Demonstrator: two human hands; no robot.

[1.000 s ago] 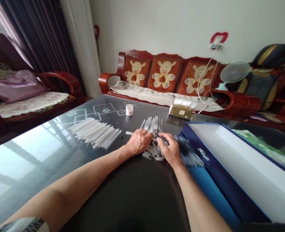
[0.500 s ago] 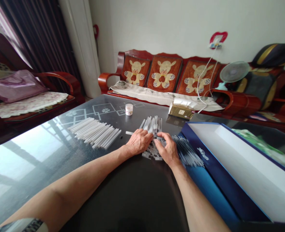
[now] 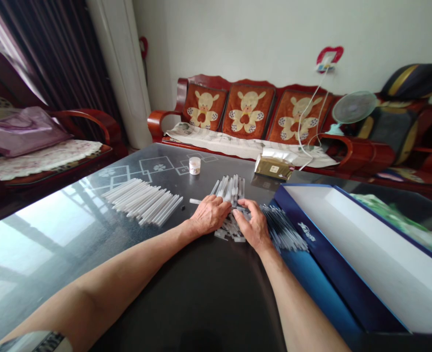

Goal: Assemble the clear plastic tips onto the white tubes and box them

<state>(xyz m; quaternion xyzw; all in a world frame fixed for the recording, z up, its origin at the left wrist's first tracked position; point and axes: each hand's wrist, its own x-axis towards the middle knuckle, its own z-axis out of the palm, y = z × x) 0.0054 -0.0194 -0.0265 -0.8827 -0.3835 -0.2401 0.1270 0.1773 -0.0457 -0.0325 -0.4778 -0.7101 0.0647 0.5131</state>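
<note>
Tubes (image 3: pixel 142 201), white and slender, lie side by side in a slanting row on the left part of a dark, glossy table (image 3: pixel 65 230). Just right of this row we record a small dark piece (image 3: pixel 182 208) and, next along, a short white stick (image 3: pixel 194 201) pointing toward the left hand. Farther back stands a small white jar (image 3: pixel 194 166), upright and well apart from both hands. The left hand (image 3: pixel 210 215) is back-up with its fingers curled; its fingertips are hidden, so we cannot tell whether it grips anything. Past its fingers we find a cluster of clear tubes (image 3: pixel 231 186) and, nearer, between the hands, a heap of small pale pieces (image 3: pixel 230 229). The right hand (image 3: pixel 253 225) is half open, thumb and forefinger parted; we cannot tell whether a piece is held there. Behind sits a tissue pack (image 3: pixel 274 166). Beside the right hand lie thin dark rods (image 3: pixel 285 230), bunched near a blue box (image 3: pixel 331 259) with a white interior.
</note>
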